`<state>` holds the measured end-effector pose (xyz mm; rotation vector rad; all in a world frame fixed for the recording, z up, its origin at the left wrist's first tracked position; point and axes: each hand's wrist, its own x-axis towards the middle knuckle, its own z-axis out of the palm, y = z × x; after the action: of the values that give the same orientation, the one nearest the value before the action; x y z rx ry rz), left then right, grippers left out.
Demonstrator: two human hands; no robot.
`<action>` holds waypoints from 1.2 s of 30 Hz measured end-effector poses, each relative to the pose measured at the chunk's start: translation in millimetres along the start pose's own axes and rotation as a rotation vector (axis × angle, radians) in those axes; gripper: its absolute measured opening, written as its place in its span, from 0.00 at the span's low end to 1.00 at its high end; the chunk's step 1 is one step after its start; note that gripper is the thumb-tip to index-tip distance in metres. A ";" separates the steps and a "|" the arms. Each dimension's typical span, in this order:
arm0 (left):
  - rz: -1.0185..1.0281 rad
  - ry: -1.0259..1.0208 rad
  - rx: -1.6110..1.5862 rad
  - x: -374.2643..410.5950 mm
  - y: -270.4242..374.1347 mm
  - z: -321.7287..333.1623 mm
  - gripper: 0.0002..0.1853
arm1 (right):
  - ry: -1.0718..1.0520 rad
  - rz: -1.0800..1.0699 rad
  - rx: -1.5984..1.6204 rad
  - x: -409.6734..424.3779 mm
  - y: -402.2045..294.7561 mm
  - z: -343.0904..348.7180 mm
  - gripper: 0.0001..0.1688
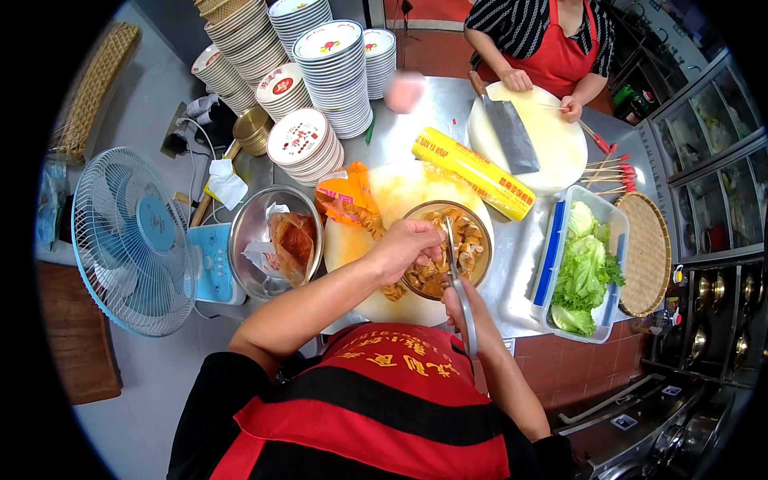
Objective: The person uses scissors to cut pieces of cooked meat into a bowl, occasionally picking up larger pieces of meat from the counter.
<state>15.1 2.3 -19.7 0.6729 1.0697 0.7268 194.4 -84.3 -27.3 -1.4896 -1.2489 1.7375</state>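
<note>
My left hand [411, 249] is over the left rim of a round brown-rimmed bowl [487, 264], its fingertips pinched on a small piece of food that is mostly hidden. My right hand [468, 312] grips a pair of metal scissors [457, 282], whose blades point away from me over the bowl. Brown cooked meat pieces [468, 240] fill the bowl. It stands on a round, stained cutting board [390, 186]. Twisted brown meat pieces [366, 219] lie on the board beside an orange plastic bag [345, 189], and others [393, 292] lie below my left wrist.
Left are a steel bowl [234, 240] holding a bag of red seasoning, a blue fan [135, 240] and stacked bowls [333, 78]. Right are a lettuce box [618, 240] and a woven tray [651, 258]. Beyond lie a yellow wrap roll [474, 174], a cleaver [510, 132] and a co-worker's hands [516, 80].
</note>
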 end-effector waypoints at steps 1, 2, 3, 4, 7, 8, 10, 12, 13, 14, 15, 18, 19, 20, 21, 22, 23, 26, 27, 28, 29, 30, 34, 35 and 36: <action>-0.010 -0.004 0.012 0.6 -1.9 -0.7 0.08 | 0.004 0.012 0.027 0.9 -1.7 0.9 0.38; -0.011 -0.004 0.035 3.3 -4.5 -3.9 0.08 | 0.009 0.025 0.054 1.5 -3.2 1.8 0.37; -0.013 -0.007 0.059 7.1 -5.3 -6.8 0.08 | 0.014 0.043 0.058 1.5 -4.1 1.9 0.34; -0.014 -0.010 0.084 9.9 -5.8 -8.5 0.07 | 0.020 0.062 0.061 1.4 -4.9 2.0 0.30; -0.082 0.042 0.116 11.7 -2.9 -7.3 0.06 | 0.047 0.155 0.152 -3.2 -16.8 3.9 0.23; -0.057 0.055 0.214 13.9 -1.4 -8.9 0.07 | 0.060 0.193 0.197 -5.0 -21.3 4.2 0.22; -0.009 0.083 0.408 19.3 1.0 -16.6 0.08 | 0.092 0.223 0.170 -6.5 -23.8 0.5 0.21; 0.183 0.095 0.664 30.7 -4.8 -33.3 0.13 | 0.138 0.271 0.156 -10.7 -28.9 -4.9 0.20; 0.279 0.102 0.791 35.1 -6.3 -39.1 0.15 | 0.142 0.264 0.156 -14.2 -30.1 -8.3 0.20; 0.220 0.117 0.831 39.2 -7.2 -45.1 0.20 | 0.146 0.257 0.155 -18.1 -30.2 -12.4 0.21; 0.268 0.133 0.944 36.8 1.2 -41.8 0.21 | 0.159 0.252 0.156 -22.4 -28.3 -17.5 0.21; 0.270 0.183 1.200 15.7 27.2 -29.7 0.22 | 0.191 0.212 0.154 -35.8 -20.9 -29.6 0.26; 0.462 0.076 1.219 16.6 20.8 -33.1 0.20 | 0.205 0.196 0.149 -40.1 -19.3 -32.3 0.27; 0.653 -0.033 1.228 18.5 9.1 -39.5 0.18 | 0.229 0.205 0.166 -44.1 -16.6 -33.9 0.27; 0.846 -0.145 1.229 17.6 3.1 -41.0 0.16 | 0.229 0.195 0.167 -46.5 -14.4 -35.1 0.27; 0.886 -0.160 1.276 15.7 -3.8 -40.4 0.15 | 0.228 0.185 0.167 -48.5 -12.4 -36.1 0.26; 0.927 -0.174 1.323 13.0 -11.2 -38.9 0.15 | 0.227 0.175 0.167 -49.8 -11.1 -36.4 0.26; 0.787 -0.261 1.391 16.2 -12.2 -50.3 0.16 | 0.241 0.190 0.156 -52.1 -11.2 -32.9 0.25; 0.694 -0.293 1.398 15.4 -8.8 -56.9 0.17 | 0.241 0.180 0.153 -52.9 -10.1 -31.5 0.25; 0.612 -0.304 1.419 13.2 -6.8 -61.9 0.17 | 0.239 0.170 0.149 -53.9 -8.7 -30.2 0.25; 0.531 -0.314 1.438 10.5 -4.6 -66.4 0.18 | 0.238 0.160 0.146 -54.9 -7.3 -29.4 0.25; 0.448 -0.322 1.456 7.3 -2.1 -68.3 0.18 | 0.225 0.169 0.159 -55.5 -5.8 -29.7 0.26; 0.751 -0.148 1.164 -7.4 -9.5 -53.0 0.21 | 0.205 0.203 0.174 -57.2 -3.3 -29.8 0.29; 0.804 -0.125 1.113 -9.9 -9.1 -46.0 0.22 | 0.207 0.210 0.168 -57.4 -3.5 -28.9 0.29; 0.855 -0.103 1.063 -12.1 -9.0 -41.8 0.22 | 0.210 0.208 0.154 -57.9 -3.3 -28.3 0.28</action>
<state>-25.8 -7.1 -34.3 2.1384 1.0124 0.7823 235.5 -123.4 3.5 -1.7075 -0.8609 1.7097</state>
